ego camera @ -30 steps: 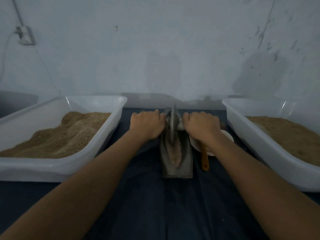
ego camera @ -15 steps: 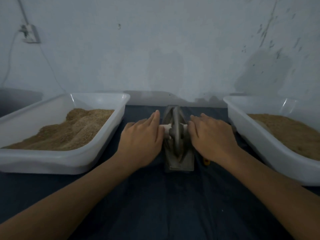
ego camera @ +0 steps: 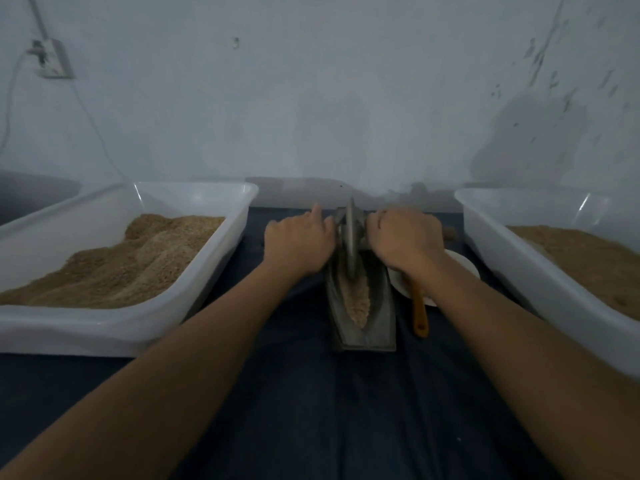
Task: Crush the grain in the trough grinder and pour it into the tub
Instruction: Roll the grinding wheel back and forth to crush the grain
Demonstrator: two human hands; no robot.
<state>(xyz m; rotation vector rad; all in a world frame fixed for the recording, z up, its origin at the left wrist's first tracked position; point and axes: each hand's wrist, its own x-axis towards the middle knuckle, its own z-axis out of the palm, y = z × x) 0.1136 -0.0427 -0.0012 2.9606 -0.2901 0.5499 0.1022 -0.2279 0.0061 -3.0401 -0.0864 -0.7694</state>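
A grey metal trough grinder (ego camera: 379,317) lies lengthways on the dark cloth in the middle, with pale grain (ego camera: 358,299) in its groove. An upright grinding wheel (ego camera: 350,237) stands at the trough's far end. My left hand (ego camera: 298,245) presses on the wheel's axle handle from the left, fingers stretched forward. My right hand (ego camera: 405,239) grips the axle handle on the right. A white tub (ego camera: 194,271) with a heap of brown grain sits at the left. Another white tub (ego camera: 502,244) of finer brown meal sits at the right.
A small white dish (ego camera: 464,268) with an orange-handled tool (ego camera: 419,313) lies between the trough and the right tub. The blue-grey wall rises just behind. A socket box (ego camera: 52,58) with a cable hangs at the upper left.
The wheel has rolled from the trough's near part back to the far end, with both hands following it away from me. The grain in the near groove shows again.
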